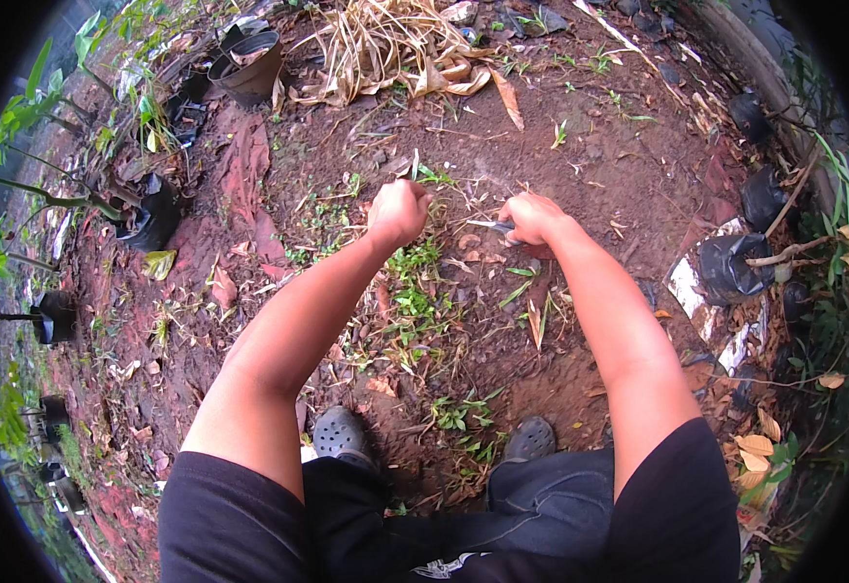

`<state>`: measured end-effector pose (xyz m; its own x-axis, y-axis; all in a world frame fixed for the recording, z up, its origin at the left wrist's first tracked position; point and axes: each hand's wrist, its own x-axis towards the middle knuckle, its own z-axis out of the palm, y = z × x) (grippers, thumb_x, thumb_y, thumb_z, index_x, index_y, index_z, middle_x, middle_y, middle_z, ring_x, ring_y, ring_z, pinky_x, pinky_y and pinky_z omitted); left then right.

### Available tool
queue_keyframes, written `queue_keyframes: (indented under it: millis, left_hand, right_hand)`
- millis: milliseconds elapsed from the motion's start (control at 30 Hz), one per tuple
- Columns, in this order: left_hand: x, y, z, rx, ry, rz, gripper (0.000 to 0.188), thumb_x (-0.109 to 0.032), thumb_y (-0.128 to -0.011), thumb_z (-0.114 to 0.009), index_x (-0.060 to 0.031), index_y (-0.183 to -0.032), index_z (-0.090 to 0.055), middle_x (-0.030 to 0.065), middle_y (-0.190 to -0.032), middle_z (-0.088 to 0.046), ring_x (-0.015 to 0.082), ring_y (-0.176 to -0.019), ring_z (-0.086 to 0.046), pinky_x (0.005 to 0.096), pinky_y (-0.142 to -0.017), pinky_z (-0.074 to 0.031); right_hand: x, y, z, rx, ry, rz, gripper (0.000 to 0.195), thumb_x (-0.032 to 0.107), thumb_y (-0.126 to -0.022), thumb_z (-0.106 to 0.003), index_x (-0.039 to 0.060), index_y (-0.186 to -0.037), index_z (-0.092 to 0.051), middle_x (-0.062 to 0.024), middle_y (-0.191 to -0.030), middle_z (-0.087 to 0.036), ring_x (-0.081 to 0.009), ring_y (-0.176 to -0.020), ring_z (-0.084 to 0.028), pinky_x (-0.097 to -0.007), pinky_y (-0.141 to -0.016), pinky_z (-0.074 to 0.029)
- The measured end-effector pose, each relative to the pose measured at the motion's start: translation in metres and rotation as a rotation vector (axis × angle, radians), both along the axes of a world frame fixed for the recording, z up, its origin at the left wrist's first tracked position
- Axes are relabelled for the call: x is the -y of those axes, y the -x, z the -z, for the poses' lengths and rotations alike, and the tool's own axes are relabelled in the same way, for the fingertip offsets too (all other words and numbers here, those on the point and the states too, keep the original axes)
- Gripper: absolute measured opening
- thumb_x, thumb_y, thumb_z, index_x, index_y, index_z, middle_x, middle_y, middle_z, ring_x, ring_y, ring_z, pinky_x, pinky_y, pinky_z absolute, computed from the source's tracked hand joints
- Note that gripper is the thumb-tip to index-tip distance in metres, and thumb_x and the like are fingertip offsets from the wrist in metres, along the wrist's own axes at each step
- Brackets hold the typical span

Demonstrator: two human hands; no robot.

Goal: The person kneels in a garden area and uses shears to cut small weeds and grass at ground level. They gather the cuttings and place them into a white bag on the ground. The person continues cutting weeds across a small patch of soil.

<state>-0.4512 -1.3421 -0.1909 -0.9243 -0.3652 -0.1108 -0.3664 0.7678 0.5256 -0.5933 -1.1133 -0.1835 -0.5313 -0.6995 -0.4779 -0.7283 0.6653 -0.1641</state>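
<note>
My left hand [399,211] is curled into a fist low over the soil, and a narrow grass blade [415,165] sticks up out of it. What else may lie inside the fist is hidden. To its right, my right hand [533,218] grips a small hand tool [493,225] with a pale metal blade pointing left; fingers cover most of its handle. Low green weeds [417,280] grow in a strip just below and between the hands. Cut or loose grass [517,286] lies below my right hand.
A heap of dry leaves [388,51] lies ahead, beside a brown plastic pot [249,69]. Black plant bags [151,215] with stems stand at left, and another black bag [734,268] at right. My grey clogs [340,433] rest on the soil near the weeds.
</note>
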Motion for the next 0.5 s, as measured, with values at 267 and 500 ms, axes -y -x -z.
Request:
queue_keyframes:
  millis: [267,500]
  left_hand:
    - [-0.005,-0.045,0.023,0.258,0.439,0.446,0.027,-0.034,-0.094,-0.072,-0.0096,-0.106,-0.075,0.0153,-0.096,-0.077,0.0314,-0.093,-0.076,0.045,-0.081,-0.062]
    - [0.002,-0.037,0.026,0.372,0.333,0.476,0.016,-0.021,-0.093,-0.066,-0.0096,-0.097,-0.077,0.0167,-0.096,-0.077,0.0339,-0.093,-0.077,0.0476,-0.083,-0.061]
  right_hand:
    - [0.019,-0.014,0.0,0.072,0.039,-0.112,0.06,0.029,-0.076,-0.089,0.0174,-0.132,-0.072,-0.0111,-0.124,-0.075,-0.0316,-0.12,-0.069,-0.0449,-0.101,-0.055]
    - [0.054,-0.048,0.011,-0.016,0.114,-0.377,0.056,0.031,-0.077,-0.089,0.0157,-0.128,-0.074,-0.0065,-0.127,-0.072,-0.0286,-0.126,-0.063,-0.0445,-0.103,-0.055]
